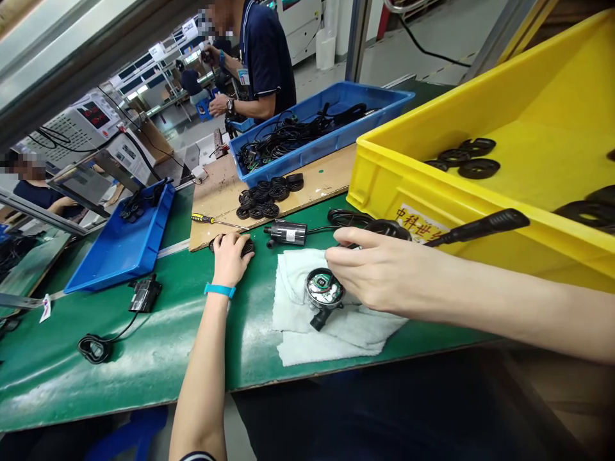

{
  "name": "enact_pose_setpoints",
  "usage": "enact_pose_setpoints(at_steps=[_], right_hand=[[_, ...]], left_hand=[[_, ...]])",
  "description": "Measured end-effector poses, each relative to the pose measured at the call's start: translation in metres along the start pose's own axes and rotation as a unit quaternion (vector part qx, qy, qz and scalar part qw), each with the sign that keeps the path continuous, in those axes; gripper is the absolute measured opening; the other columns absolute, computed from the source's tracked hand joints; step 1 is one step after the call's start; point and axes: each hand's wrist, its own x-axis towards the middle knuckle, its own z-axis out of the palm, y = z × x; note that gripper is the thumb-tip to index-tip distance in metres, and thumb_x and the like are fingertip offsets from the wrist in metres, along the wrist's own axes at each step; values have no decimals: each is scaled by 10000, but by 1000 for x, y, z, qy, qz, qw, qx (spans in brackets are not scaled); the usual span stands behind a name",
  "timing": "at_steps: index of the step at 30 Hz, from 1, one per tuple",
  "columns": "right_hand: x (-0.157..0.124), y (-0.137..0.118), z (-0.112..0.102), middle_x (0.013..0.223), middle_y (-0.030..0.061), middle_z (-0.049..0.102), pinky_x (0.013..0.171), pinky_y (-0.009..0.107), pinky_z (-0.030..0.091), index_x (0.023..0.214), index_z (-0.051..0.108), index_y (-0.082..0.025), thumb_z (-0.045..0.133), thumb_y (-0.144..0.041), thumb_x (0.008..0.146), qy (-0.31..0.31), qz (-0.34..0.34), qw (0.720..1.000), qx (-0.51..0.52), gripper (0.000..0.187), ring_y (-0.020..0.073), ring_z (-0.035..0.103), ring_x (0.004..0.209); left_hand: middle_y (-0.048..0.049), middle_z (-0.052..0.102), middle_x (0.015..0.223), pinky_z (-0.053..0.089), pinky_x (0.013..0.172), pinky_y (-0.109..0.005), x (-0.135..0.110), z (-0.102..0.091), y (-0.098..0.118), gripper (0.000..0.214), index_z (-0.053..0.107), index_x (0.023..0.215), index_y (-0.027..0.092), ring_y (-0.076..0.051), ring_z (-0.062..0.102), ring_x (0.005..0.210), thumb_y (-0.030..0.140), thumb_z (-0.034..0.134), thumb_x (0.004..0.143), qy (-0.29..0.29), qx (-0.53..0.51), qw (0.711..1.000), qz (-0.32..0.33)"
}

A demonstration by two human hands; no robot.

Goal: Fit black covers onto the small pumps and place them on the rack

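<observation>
My left hand (pixel 229 259), with a blue wristband, has its fingers curled over a black round ribbed part (pixel 247 247) at the board's edge. My right hand (pixel 369 266) is closed, its fingertips by the rim of an opened pump (pixel 325 288). A black-handled tool (pixel 485 226) sticks out behind that hand; its working end is hidden. White parts and a green circuit board show inside the pump, which lies on a white cloth (pixel 331 349). Another black pump (pixel 287 232) with a cable lies just beyond.
Several black round parts (pixel 262 198) and a yellow screwdriver (pixel 204 218) lie on a wooden board (pixel 202 192). Around stand a yellow bin (pixel 375 160), a blue cable tray (pixel 307 153) and a blue tray (pixel 110 256). A cabled pump (pixel 145 294) lies left. A co-worker (pixel 266 57) stands opposite.
</observation>
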Motion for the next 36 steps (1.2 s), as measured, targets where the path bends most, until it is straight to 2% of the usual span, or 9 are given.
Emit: enact_pose_setpoints(at_steps=[6, 9, 13, 17, 21, 27, 30, 33, 36], right_hand=[[1, -1, -2, 624, 20, 458, 952, 380, 488, 603, 575, -212, 454, -69, 918, -7, 9, 1000, 16, 366, 207, 469, 819], [0, -2, 0, 623, 21, 440, 954, 384, 487, 610, 577, -218, 365, -31, 929, 14, 19, 999, 24, 426, 209, 469, 815], [0, -3, 4, 611, 22, 428, 917, 382, 503, 589, 566, -223, 360, -10, 896, 29, 26, 998, 41, 427, 213, 476, 796], [0, -3, 4, 606, 13, 423, 910, 367, 505, 579, 538, -225, 380, -16, 885, 34, 26, 998, 49, 402, 203, 475, 783], [1, -3, 3, 608, 21, 439, 897, 373, 502, 564, 532, -222, 336, -10, 907, 34, 25, 998, 47, 449, 203, 473, 780], [0, -2, -1, 626, 20, 456, 925, 384, 485, 589, 557, -203, 373, -44, 952, -17, 3, 1000, 0, 436, 195, 487, 802], [0, 0, -4, 622, 6, 453, 905, 370, 489, 595, 544, -207, 459, -81, 937, -31, -9, 999, -9, 375, 189, 477, 791], [1, 1, -6, 628, 4, 478, 896, 371, 486, 602, 540, -208, 504, -95, 916, -43, -8, 999, -7, 336, 191, 478, 792], [1, 1, -6, 626, 5, 495, 885, 376, 479, 602, 538, -208, 519, -100, 910, -46, -11, 999, -6, 327, 193, 475, 785]], left_hand=[[-102, 573, 1108, 520, 806, -366, -64, -10, 27, 518, 638, 1284, 215, -266, 644, 950, 507, 729, 866, 10, 15, 995, -93], [-88, 573, 1085, 539, 783, -362, -92, -12, 37, 520, 648, 1214, 205, -254, 646, 908, 539, 759, 831, -29, -30, 991, -130], [-78, 543, 1193, 562, 791, -335, -113, -24, 34, 721, 508, 1424, 242, -167, 605, 807, 498, 794, 814, -79, -170, 975, -120], [-96, 458, 1425, 569, 853, -334, -117, -41, 20, 875, 307, 1576, 336, -165, 600, 908, 434, 772, 842, -154, -227, 959, -70], [-106, 470, 1468, 531, 980, -372, -112, -42, 15, 780, 328, 1576, 310, -251, 569, 1217, 325, 702, 891, -152, -215, 964, -38], [-91, 604, 1170, 575, 793, -375, -116, -39, 35, 441, 592, 1322, 234, -226, 666, 868, 417, 659, 927, -141, -104, 983, -61], [-135, 571, 1301, 573, 869, -447, -120, -41, 40, 571, 546, 1361, 226, -317, 657, 1063, 490, 709, 882, -117, -38, 991, -53], [-100, 545, 1410, 533, 1001, -439, -120, -42, 34, 515, 494, 1439, 306, -298, 596, 1231, 381, 640, 951, -154, -101, 983, 25], [-70, 632, 1224, 558, 907, -378, -116, -44, 34, 385, 591, 1341, 302, -249, 654, 1073, 349, 629, 960, -157, -161, 974, 22]])
